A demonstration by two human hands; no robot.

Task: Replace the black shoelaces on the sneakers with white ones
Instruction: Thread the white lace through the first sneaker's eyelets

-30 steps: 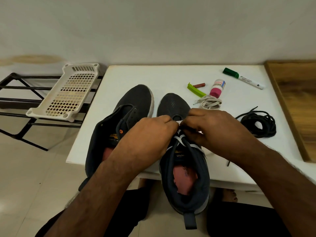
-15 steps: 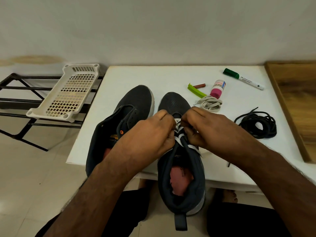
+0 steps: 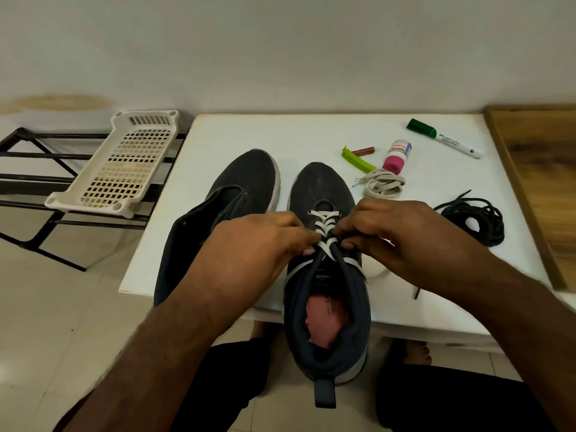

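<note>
White tabletop [image 3: 249,132] fills the middle of the head view, pushed against a plain pale wall, with a wooden panel [image 3: 536,182] along its right edge and pale floor tiles below. Left of the table stands a black metal rack [image 3: 28,179] carrying a cream perforated plastic tray [image 3: 121,169] that lies tilted on its bars.

Two dark sneakers sit toe-away on the table. The left sneaker [image 3: 246,182] has no lace in its visible eyelets. The right sneaker [image 3: 324,307] hangs its heel over the near table edge; a white lace [image 3: 324,226] crosses its upper eyelets in several rows. The left hand [image 3: 258,247] and right hand [image 3: 389,232] meet over the tongue, fingers curled, each pinching the white lace where it crosses; the left forearm covers much of the left sneaker's near side.

Behind the right hand lies a bundled spare white lace [image 3: 383,185], with a pink-capped small bottle [image 3: 397,155], a lime green plastic piece [image 3: 357,159] and a small brown battery [image 3: 363,150] just beyond it. A green-capped marker [image 3: 442,138] lies farther back. The coiled black laces [image 3: 473,219] rest right of the hands, apart from both sneakers.
</note>
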